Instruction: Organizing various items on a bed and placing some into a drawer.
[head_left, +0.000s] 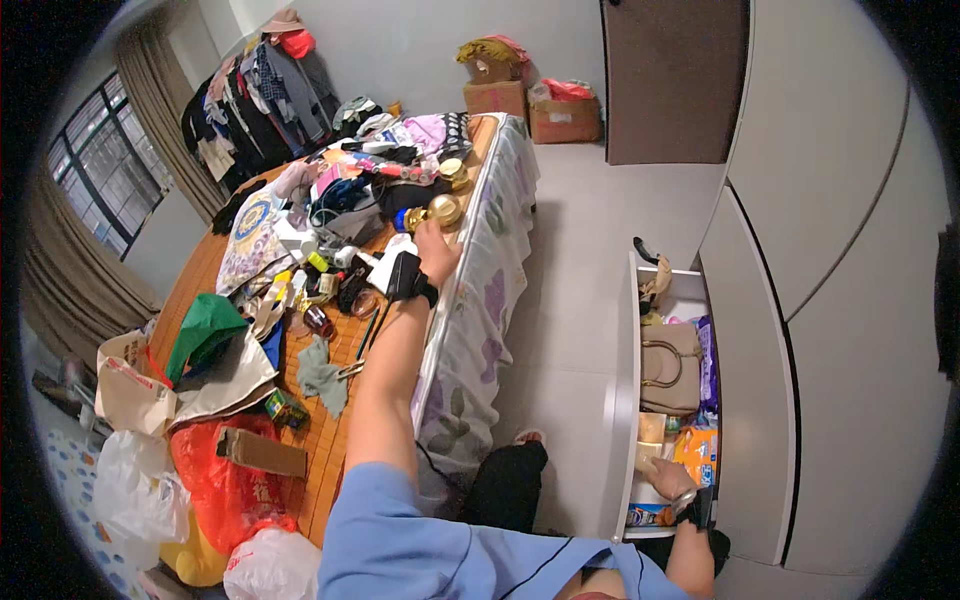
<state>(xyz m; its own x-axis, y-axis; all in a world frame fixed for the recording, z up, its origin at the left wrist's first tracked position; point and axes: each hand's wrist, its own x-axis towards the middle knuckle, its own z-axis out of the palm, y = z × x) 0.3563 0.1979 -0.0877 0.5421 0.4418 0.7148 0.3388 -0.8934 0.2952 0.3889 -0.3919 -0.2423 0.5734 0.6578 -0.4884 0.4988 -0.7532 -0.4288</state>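
My left hand (437, 253) reaches over the edge of the bed, its fingers at a round gold-coloured container (444, 210); whether they grip it is not plain. Just left of that lies a gold item with a blue end (409, 220). Another gold-topped jar (453, 172) stands farther back. Down in the open drawer (624, 420), my right hand (670, 478) has its fingers at a small cream-coloured box (648, 456). Beside it lies an orange packet (697, 452). A beige handbag (670, 367) fills the drawer's middle, with a purple packet (706, 367) along its right side.
Clothes, bottles and bags crowd the bed, with a red plastic bag (225, 480) and a small cardboard box (259, 452) nearer me. Wardrobe doors (757, 390) rise right of the drawer. Cardboard boxes (564, 122) stand by the far wall. Floor lies between bed and drawer.
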